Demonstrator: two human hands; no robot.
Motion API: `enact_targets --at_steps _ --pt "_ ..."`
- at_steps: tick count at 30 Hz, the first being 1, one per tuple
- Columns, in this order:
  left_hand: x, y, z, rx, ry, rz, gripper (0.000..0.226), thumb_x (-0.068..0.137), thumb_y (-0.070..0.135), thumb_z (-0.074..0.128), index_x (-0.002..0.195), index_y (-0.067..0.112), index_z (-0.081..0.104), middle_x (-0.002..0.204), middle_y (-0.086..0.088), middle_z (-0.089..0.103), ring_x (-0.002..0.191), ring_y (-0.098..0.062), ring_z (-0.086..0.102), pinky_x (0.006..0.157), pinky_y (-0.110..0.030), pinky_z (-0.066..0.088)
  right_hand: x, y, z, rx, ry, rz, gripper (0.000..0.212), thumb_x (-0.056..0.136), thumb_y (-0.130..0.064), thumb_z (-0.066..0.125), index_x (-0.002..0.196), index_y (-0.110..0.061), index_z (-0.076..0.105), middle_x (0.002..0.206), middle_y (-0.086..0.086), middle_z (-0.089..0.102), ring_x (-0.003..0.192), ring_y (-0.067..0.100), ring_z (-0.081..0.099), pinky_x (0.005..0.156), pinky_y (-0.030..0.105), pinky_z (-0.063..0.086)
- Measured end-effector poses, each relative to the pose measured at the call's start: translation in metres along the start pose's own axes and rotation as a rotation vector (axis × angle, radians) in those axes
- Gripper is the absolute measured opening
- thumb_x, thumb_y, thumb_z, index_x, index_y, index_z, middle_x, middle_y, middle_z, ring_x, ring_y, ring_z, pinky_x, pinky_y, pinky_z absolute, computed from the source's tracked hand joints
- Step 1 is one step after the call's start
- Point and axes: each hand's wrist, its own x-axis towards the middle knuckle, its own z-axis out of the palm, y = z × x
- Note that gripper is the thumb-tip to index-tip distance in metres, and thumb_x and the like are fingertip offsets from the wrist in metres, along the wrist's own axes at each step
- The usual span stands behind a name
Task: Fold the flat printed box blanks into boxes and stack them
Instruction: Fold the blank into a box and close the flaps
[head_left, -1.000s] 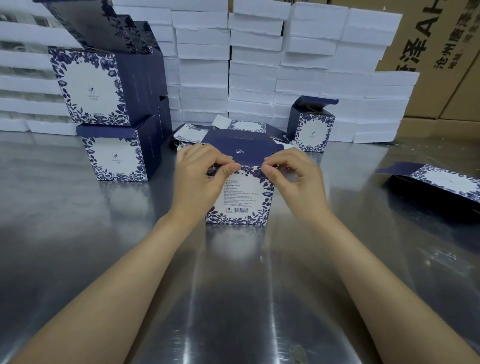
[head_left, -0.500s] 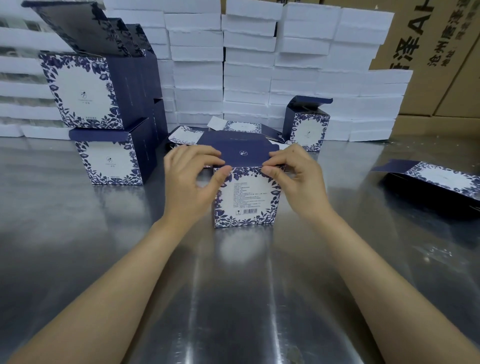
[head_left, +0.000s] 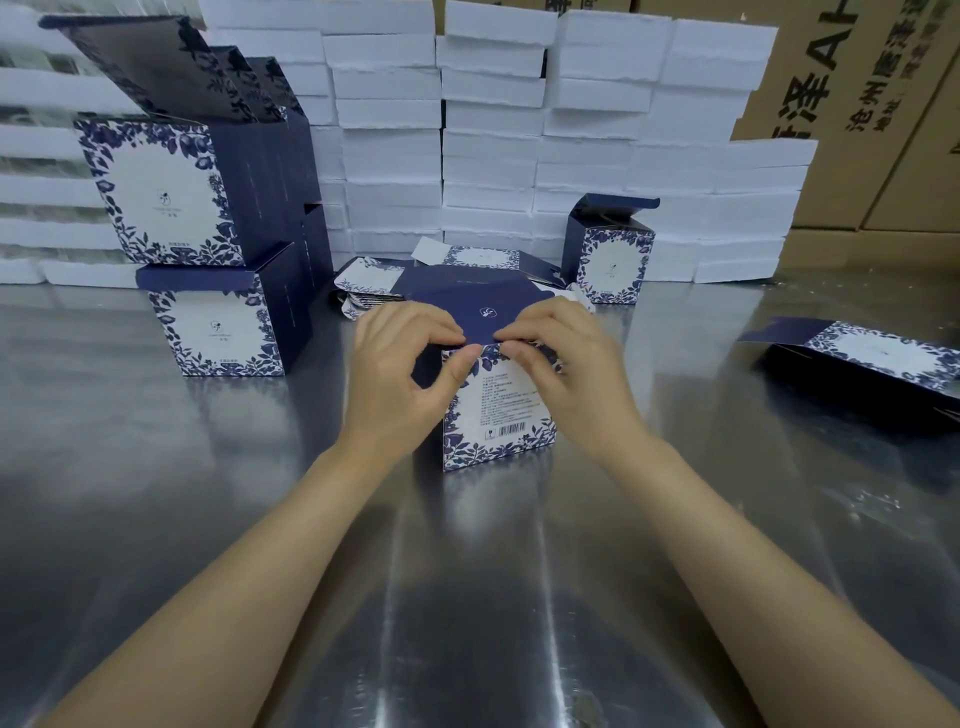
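The white cardboard box with a navy floral border is stood upright on the brushed steel table, near the middle of the view and just in front of the person. Its walls are already squared up, and the barcode face is turned toward the camera. Its dark navy lid flap is raised and angled forward over the top, and it is not yet tucked in. The front edge of that flap is pinched between thumb and fingertips by the left hand and, just beside it, by the right hand. Both grips are narrow and closed on the card. The step in hand is judged to be the closing of the lid, after which this box would be ready for stacking.

Just behind the box, a low pile of flat printed blanks is seen, so more folding is judged to remain. The number of blanks in it cannot be told. One further flat navy-and-floral blank is laid well apart at the right.

Finished work is shown at the left, where a lower row of folded boxes is topped by an upper row of folded boxes with lids standing open. A single folded box with its lid lifted is stood apart at the back right, unstacked.

Behind everything a wall of stacked white slabs is ranged, and brown corrugated cartons are stood at the far right.
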Motion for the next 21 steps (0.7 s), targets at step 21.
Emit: enact_targets --at_steps 21 --pt "0.0 0.008 -0.003 0.013 -0.079 -0.026 0.017 0.092 0.014 0.057 0.093 0.002 0.069 0.091 -0.006 0.056 0.087 -0.02 0.052 0.078 -0.035 0.045 -0.004 0.016 -0.012 0.099 -0.092 0.126 0.024 0.081 -0.021 0.076 0.104 -0.014 0.072 0.109 0.0 0.062 0.108 0.013 0.054 0.098 0.018 0.036"
